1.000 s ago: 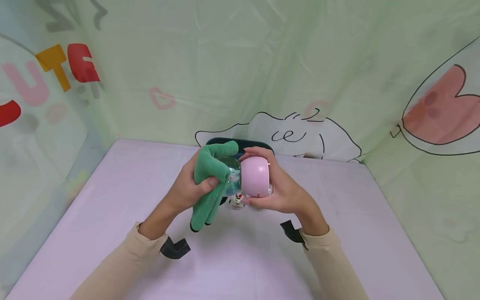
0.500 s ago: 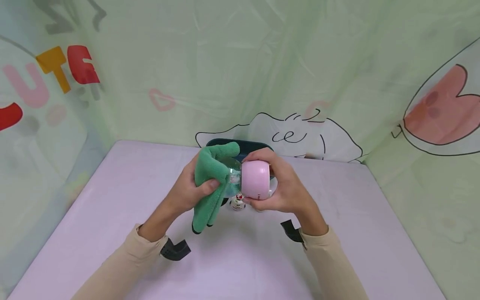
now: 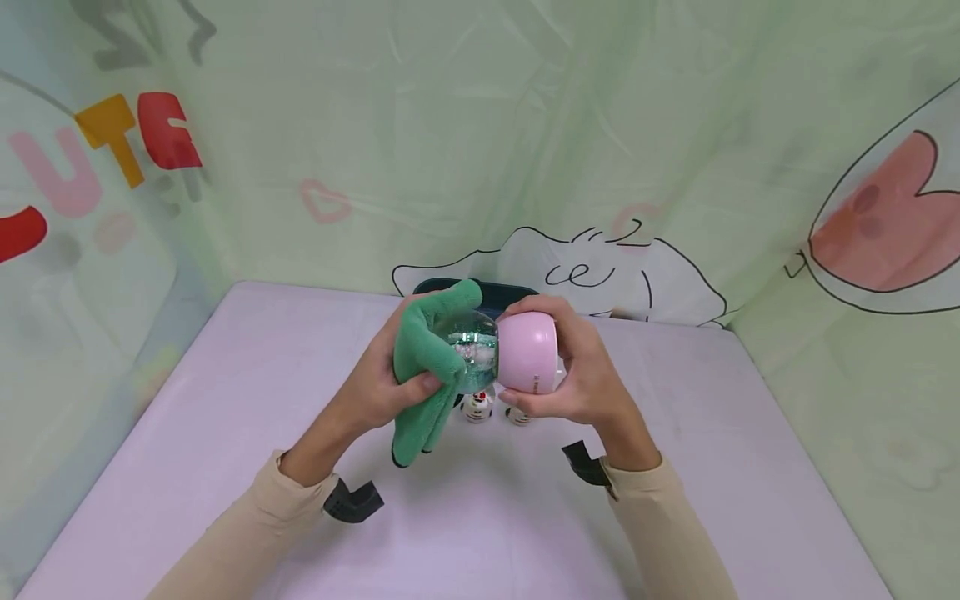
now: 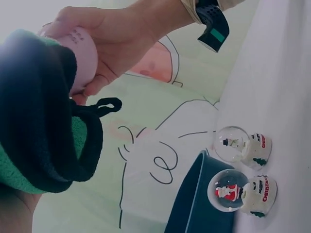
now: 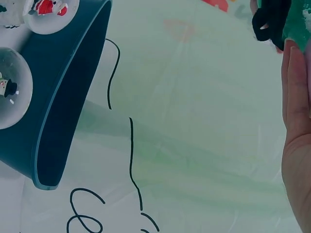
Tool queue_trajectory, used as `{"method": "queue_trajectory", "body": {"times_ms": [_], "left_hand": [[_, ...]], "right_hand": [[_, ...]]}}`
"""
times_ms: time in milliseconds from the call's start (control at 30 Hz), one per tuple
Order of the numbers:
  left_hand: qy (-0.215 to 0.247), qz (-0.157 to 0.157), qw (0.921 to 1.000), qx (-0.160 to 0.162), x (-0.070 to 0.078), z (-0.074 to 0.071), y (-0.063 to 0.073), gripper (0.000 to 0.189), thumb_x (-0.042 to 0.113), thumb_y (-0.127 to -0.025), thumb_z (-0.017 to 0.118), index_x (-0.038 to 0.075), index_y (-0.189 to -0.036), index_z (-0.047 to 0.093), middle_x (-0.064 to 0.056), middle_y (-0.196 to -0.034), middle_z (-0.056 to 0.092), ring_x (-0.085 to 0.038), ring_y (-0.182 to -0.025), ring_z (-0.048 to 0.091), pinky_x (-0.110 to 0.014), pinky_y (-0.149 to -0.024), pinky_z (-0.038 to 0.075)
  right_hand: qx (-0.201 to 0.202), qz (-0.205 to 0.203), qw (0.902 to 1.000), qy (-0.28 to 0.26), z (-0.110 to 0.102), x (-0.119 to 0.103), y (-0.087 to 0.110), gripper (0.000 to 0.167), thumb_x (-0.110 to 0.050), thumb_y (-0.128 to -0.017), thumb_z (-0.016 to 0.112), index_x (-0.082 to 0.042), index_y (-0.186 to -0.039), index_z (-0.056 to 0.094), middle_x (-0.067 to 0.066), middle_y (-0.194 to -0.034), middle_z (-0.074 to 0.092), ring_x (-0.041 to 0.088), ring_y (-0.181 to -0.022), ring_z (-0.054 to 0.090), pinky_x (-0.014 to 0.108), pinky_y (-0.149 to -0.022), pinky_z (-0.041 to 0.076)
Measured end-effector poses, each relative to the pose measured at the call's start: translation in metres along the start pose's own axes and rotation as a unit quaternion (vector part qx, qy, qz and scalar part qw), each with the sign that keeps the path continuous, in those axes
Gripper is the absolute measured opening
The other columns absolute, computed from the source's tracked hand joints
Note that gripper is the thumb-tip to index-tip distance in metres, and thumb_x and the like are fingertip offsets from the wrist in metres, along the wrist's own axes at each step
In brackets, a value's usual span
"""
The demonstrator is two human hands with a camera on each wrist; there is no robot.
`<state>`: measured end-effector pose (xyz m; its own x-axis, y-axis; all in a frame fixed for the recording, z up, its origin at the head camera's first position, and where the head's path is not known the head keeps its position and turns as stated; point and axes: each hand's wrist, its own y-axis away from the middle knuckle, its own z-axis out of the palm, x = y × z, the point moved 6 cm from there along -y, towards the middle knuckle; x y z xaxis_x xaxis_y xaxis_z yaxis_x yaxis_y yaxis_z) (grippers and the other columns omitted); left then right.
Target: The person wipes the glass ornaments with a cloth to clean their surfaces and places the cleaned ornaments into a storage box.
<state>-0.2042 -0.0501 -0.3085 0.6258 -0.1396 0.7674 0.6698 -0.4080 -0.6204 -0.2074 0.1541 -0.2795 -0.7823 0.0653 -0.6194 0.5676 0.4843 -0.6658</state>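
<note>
A snow globe with a pink base [image 3: 528,352] is held on its side above the table. My right hand [image 3: 573,362] grips that base, thumb below and fingers over the top. Glitter shows inside its clear dome [image 3: 477,350], which points left into a folded green cloth [image 3: 425,350]. My left hand [image 3: 386,375] holds the cloth around the dome's end, with the thumb pressed on its front. In the left wrist view the cloth [image 4: 39,116] has a dark border and a hanging loop, and hides most of the globe.
Two small Christmas snow globes stand on the table, one with a Santa figure [image 4: 228,191] and one with a snowman [image 4: 235,143]. Behind them is a dark teal bin [image 5: 53,92]. A printed curtain [image 3: 480,125] rises at the table's back edge.
The pink-based globe has shifted slightly right, out of the cloth, so more of its dome shows. Its base has turned a little in my right hand. My left hand keeps holding the cloth.
</note>
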Motion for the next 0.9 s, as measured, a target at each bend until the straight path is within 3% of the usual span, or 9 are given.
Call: {"method": "queue_trajectory", "body": {"times_ms": [233,433,567,767,900], "left_hand": [[-0.013,0.010,0.9999,-0.003,0.001,0.005,0.001,0.089,0.062,-0.089,0.065,0.005,-0.151,0.037,-0.010,-0.149,0.045,-0.028,-0.121,0.053,-0.040,-0.099,0.050],[-0.029,0.015,0.9994,0.007,0.001,0.004,0.001,0.085,0.061,-0.090,0.066,0.005,-0.149,0.041,-0.011,-0.141,0.050,-0.025,-0.116,0.055,-0.038,-0.096,0.052],[-0.053,0.016,0.9982,0.025,0.003,0.002,0.000,0.081,0.060,-0.090,0.066,0.007,-0.147,0.045,-0.009,-0.140,0.051,-0.025,-0.116,0.055,-0.039,-0.095,0.052],[-0.061,0.011,0.9974,0.036,0.002,0.000,0.001,0.076,0.055,-0.089,0.067,0.008,-0.146,0.047,-0.008,-0.142,0.050,-0.026,-0.118,0.055,-0.040,-0.096,0.051],[-0.065,0.010,0.9969,0.043,-0.001,-0.002,0.002,0.074,0.052,-0.089,0.068,0.008,-0.146,0.048,-0.008,-0.142,0.050,-0.025,-0.118,0.054,-0.038,-0.097,0.050]], "right_hand": [[-0.005,0.058,0.9980,-0.024,0.001,0.001,0.001,0.069,-0.007,-0.067,0.085,-0.003,-0.129,0.054,0.010,-0.118,0.062,0.026,-0.093,0.061,0.038,-0.061,0.059],[-0.021,0.066,0.9976,-0.001,0.004,0.002,0.000,0.072,-0.006,-0.064,0.086,-0.005,-0.129,0.053,0.009,-0.116,0.062,0.025,-0.093,0.061,0.036,-0.064,0.058],[-0.021,0.040,0.9988,0.018,0.007,0.001,-0.001,0.075,-0.009,-0.063,0.088,-0.004,-0.129,0.053,0.007,-0.119,0.062,0.023,-0.095,0.062,0.034,-0.067,0.058],[-0.027,-0.051,0.9975,0.040,0.012,-0.005,-0.004,0.069,-0.028,-0.073,0.089,0.001,-0.125,0.053,0.010,-0.117,0.060,0.023,-0.102,0.059,0.029,-0.075,0.056],[-0.029,-0.098,0.9935,0.050,0.015,-0.010,-0.006,0.066,-0.030,-0.077,0.086,0.003,-0.123,0.053,0.013,-0.117,0.061,0.026,-0.108,0.057,0.029,-0.083,0.055]]}}
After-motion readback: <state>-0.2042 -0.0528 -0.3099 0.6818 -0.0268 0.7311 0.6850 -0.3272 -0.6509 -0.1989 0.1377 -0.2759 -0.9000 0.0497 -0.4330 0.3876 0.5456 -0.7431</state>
